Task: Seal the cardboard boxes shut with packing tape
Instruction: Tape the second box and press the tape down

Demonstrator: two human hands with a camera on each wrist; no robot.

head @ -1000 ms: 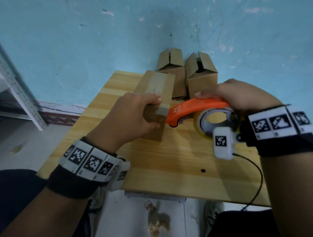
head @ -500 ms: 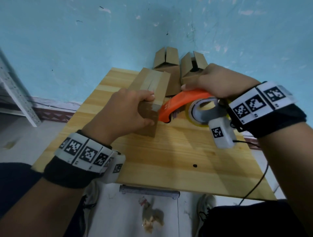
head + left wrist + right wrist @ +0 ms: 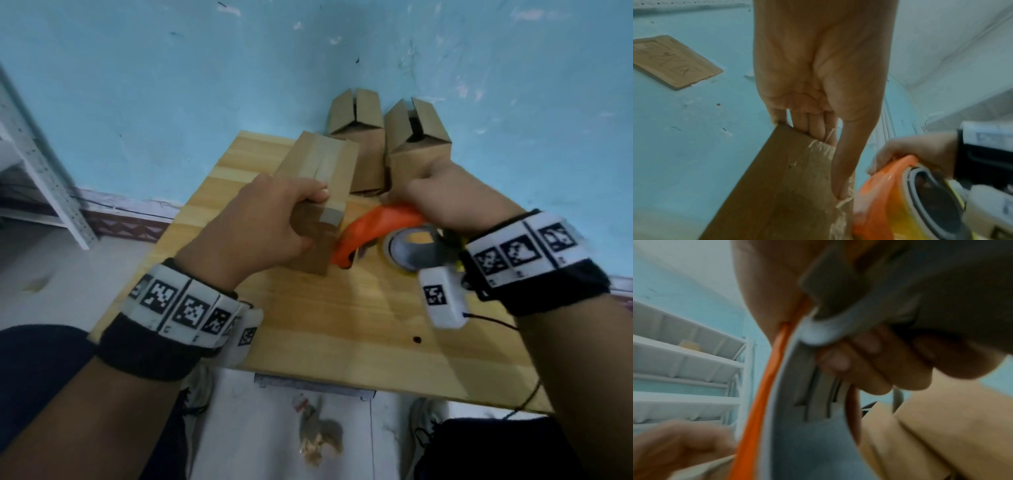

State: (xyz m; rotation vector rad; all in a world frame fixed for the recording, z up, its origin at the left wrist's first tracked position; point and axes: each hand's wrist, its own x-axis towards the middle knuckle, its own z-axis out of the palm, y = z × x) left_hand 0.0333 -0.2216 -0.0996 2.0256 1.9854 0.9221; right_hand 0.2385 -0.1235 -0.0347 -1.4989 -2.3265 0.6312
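Behind the taped box (image 3: 318, 178) stand two boxes (image 3: 356, 116) (flaps open).

Wall (image 3: 144, 85): pale blue paint, scuffed, chipped in spots. Patterned dark-red skirting band (image 3: 126, 228) along its base. White slotted metal shelving (image 3: 37, 164) at left. Floor (image 3: 44, 260) light grey, stained. Surface (image 3: 342, 318): light wood planks. Lighting even, dim.

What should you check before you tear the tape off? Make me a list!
1. Left hand grips the taped box: ok.
2. Right hand holds the orange tape dispenser: ok.
3. Tape covers the top seam: ok.
4. Tape end pressed down the near side: ok.
5. Tape already cut from the roll: cannot tell.
6. Two back boxes sealed: not ok, flaps open.
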